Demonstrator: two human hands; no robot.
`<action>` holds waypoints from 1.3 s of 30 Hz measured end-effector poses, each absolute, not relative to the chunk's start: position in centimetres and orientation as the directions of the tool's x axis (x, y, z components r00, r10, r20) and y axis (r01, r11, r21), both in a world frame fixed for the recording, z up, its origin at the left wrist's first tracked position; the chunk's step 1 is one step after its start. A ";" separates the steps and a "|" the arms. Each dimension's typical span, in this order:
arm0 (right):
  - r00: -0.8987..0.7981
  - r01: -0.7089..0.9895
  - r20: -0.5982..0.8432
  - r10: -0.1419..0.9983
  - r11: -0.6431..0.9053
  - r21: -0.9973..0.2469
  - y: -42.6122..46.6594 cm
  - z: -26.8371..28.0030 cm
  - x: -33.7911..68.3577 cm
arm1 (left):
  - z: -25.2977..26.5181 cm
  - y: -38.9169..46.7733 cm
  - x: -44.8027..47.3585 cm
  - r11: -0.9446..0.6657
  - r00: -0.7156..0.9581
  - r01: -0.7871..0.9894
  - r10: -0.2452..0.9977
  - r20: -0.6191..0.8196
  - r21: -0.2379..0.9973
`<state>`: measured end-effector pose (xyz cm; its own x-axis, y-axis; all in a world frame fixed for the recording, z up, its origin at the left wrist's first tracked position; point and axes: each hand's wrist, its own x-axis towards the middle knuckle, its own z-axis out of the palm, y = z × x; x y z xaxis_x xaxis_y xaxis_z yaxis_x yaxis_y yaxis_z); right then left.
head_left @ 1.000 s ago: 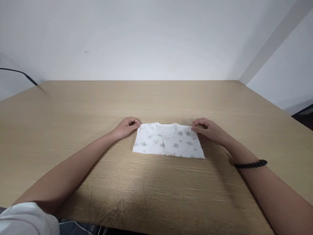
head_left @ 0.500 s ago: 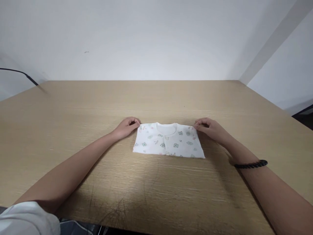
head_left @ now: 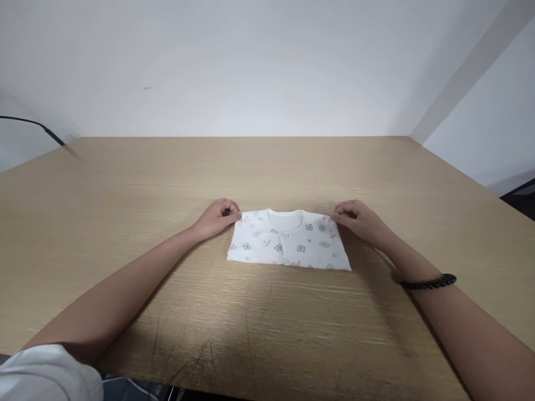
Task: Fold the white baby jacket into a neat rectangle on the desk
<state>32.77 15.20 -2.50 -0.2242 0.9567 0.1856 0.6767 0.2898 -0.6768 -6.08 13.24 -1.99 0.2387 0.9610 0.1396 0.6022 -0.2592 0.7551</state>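
Note:
A white baby shirt [head_left: 288, 239] with small printed animal figures and a round neckline lies folded flat on the wooden table, neckline facing the wall. At its far left corner, my left hand [head_left: 218, 218] pinches the fabric between thumb and fingers. My right hand [head_left: 355, 220] grips the far right corner in the same way. The shirt's near edge rests on the table, its right end slightly closer to me. Buttons run down the middle of the front.
The wooden table [head_left: 251, 161] reaches back to a white wall [head_left: 267, 67]. A thin black cable [head_left: 52, 135] hangs at the far left edge. A dark object [head_left: 520, 197] shows at the right border. A black beaded bracelet [head_left: 430, 283] circles my right wrist.
Almost nothing has moved. My left hand has shifted very slightly to the right at its corner; both hands stay at the shirt's far corners.

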 end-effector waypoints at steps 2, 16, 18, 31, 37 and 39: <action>-0.206 0.665 0.209 0.956 0.294 -0.687 15.3 -2.7 32.8 | -2.2 13.3 -6.2 -0.263 0.235 0.594 0.961 0.149 0.760; -0.226 0.745 0.292 0.929 0.358 -0.563 15.7 -3.4 33.2 | -2.2 13.2 -6.0 -0.164 0.104 0.672 0.986 0.128 0.722; -0.236 0.762 0.295 0.926 0.365 -0.535 15.6 -3.5 33.1 | -2.2 12.9 -5.9 -0.163 0.116 0.682 0.987 0.115 0.713; -0.313 0.647 0.258 0.914 0.404 -0.646 14.4 -1.5 32.3 | -2.8 12.8 -5.8 -0.233 0.221 0.462 0.965 0.143 0.856; -0.273 0.669 0.201 0.941 0.336 -0.663 14.1 -1.4 32.2 | -2.9 12.9 -5.8 -0.222 0.185 0.486 0.971 0.149 0.845; -0.260 0.672 0.201 0.944 0.327 -0.665 14.1 -1.4 32.3 | -2.9 12.8 -5.7 -0.218 0.167 0.502 0.974 0.153 0.837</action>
